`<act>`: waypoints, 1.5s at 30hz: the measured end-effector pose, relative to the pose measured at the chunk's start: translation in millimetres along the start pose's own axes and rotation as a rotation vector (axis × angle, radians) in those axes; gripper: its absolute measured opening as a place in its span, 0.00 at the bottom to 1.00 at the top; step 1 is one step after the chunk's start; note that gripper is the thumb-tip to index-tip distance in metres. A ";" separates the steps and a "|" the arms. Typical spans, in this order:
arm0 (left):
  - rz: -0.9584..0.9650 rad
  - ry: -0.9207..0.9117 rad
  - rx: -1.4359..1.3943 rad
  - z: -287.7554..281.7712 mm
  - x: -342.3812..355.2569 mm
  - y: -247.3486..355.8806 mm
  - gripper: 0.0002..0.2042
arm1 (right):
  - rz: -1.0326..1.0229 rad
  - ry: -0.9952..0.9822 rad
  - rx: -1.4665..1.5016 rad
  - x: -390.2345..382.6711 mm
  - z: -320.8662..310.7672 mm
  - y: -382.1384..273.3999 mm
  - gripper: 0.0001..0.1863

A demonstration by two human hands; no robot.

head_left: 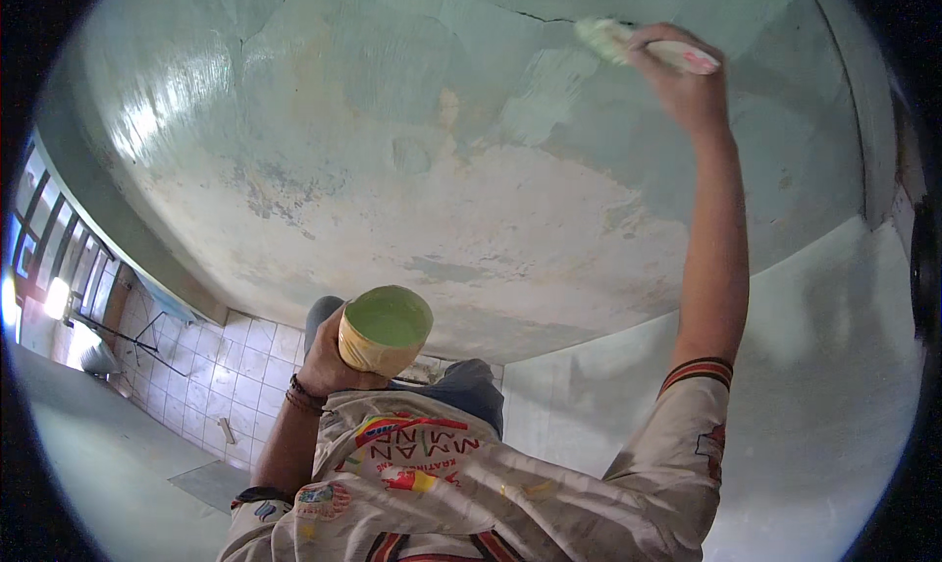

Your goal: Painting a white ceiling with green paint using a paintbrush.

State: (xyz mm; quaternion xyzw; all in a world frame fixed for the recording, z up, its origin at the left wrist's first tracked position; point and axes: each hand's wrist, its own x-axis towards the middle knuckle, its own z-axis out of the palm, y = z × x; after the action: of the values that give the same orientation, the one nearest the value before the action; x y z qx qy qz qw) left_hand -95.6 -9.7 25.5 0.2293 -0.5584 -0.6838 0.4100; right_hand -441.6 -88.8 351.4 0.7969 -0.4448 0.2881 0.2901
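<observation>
My right hand (679,71) is raised high against the wall, its fingers closed round the handle of a paintbrush (699,59). The pale green bristles touch the wall (471,199) beside a dark crack (540,17). Low in front of my body, my left hand (332,364) grips a yellowish cup (377,356) holding light green paint (391,317). The cup is upright or slightly tilted. Green covers the wall's upper part, wet and shiny in places; lower down it is whitish and patchy, with peeling spots.
A white tiled floor (221,366) lies below at the left. A barred window (54,218) and a bright lamp (59,297) on a thin black stand are at the far left. A small pale piece (227,430) lies on the tiles. A pale wall (628,385) meets the painted one at the right.
</observation>
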 end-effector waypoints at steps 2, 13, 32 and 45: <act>0.029 -0.022 0.004 -1.9 2.1 -4.8 0.41 | -0.104 0.137 -0.084 2.8 -2.1 2.0 0.05; 0.005 -0.014 -0.001 -8.0 -4.5 -3.6 0.41 | -0.279 -0.040 -0.232 -124.3 114.7 -30.7 0.07; 0.022 0.012 0.007 -5.4 4.6 -4.3 0.40 | 0.293 -0.249 0.094 47.6 -24.5 17.3 0.11; 0.029 0.005 -0.026 -12.0 4.5 -7.8 0.41 | 0.632 0.161 1.035 -49.0 2.6 8.7 0.16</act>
State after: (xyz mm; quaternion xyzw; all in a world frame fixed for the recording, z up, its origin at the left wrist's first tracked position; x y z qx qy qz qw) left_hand -91.2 -20.0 15.5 0.2176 -0.5519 -0.6843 0.4241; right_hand -470.2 -67.9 316.3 0.6395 -0.4386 0.5983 -0.2017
